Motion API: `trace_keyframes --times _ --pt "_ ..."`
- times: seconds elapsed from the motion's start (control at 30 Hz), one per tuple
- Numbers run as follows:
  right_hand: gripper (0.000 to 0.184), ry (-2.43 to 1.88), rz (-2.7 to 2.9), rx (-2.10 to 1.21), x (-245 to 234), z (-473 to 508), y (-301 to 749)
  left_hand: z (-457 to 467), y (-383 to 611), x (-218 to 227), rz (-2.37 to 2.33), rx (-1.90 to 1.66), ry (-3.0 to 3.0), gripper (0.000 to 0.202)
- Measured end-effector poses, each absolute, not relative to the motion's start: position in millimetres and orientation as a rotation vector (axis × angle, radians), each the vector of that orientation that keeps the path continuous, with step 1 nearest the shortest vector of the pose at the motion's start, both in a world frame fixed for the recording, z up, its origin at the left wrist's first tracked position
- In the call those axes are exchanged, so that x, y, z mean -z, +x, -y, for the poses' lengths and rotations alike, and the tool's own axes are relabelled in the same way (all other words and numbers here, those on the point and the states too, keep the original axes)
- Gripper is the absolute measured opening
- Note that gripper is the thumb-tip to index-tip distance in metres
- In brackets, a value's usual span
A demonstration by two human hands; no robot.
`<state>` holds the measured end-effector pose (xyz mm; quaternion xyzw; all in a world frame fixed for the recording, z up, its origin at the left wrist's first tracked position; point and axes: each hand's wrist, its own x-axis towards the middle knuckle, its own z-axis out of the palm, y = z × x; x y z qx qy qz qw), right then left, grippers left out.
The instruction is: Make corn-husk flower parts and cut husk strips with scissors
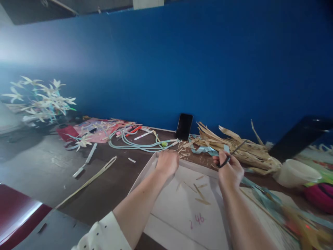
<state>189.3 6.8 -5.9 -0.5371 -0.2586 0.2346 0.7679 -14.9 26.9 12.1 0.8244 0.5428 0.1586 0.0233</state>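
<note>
My right hand (pixel 231 172) is closed around dark-handled scissors (pixel 238 147), whose blades point up to the right. It hovers over the right rim of a shallow white box (pixel 171 205) marked with pink handwriting. Across the box's far left corner reaches my left hand (pixel 168 162), its fingers curled downward over the rim. What those fingers hold, if anything, is hidden behind the hand. Several thin straw-coloured strips (pixel 199 191) lie inside the box. Beyond my hands, small scraps (pixel 185 150) and a pale blue ribbon (pixel 205 150) are scattered on the dark table.
A phone (pixel 184 126) leans against the blue wall. To its right lie dried husks (pixel 234 147), with a white cup (pixel 298 173) farther right. Pale blue cords (pixel 130 146), a pink sheet (pixel 100 129) and star-shaped flowers (pixel 45 99) occupy the left side.
</note>
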Motion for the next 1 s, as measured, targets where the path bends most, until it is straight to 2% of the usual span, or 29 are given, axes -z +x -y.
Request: trace_keyframes --times 0.6,1.0 --pt "0.031 -1.26 0.609 -0.545 5.4 -5.3 187.0 -28.9 -11.8 -7.7 -1.687 -0.537 2.559 0.031" --pt "0.036 -1.273 0.599 -0.534 5.6 -6.4 185.2 -27.7 -4.3 -23.8 -1.671 -0.481 2.53 0.042"
